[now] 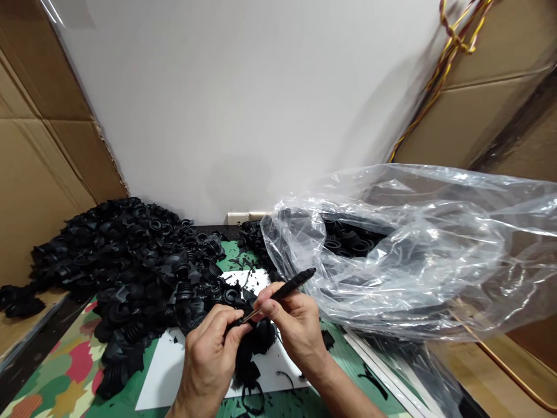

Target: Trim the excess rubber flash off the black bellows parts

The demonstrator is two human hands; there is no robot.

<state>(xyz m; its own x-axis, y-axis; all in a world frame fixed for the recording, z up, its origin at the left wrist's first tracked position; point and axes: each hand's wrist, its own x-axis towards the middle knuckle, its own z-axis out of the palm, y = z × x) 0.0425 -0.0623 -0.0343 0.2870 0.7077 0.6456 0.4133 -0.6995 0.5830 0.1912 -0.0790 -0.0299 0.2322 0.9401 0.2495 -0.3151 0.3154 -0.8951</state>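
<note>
My right hand [296, 325] grips a slim black-handled knife [288, 287], its handle pointing up and to the right and its blade tip down toward my left hand. My left hand [211, 348] is closed on a black ribbed rubber boot [256, 339], held just above a white board [169, 366]. The blade meets the boot between my two hands. Thin black rubber trimmings [255, 400] lie on the board below my hands.
A big heap of black rubber boots [130, 261] covers the left of the table. A clear plastic bag [413, 255] holding more boots lies to the right. Cardboard walls stand on both sides, with twisted wires [439, 69] at the upper right.
</note>
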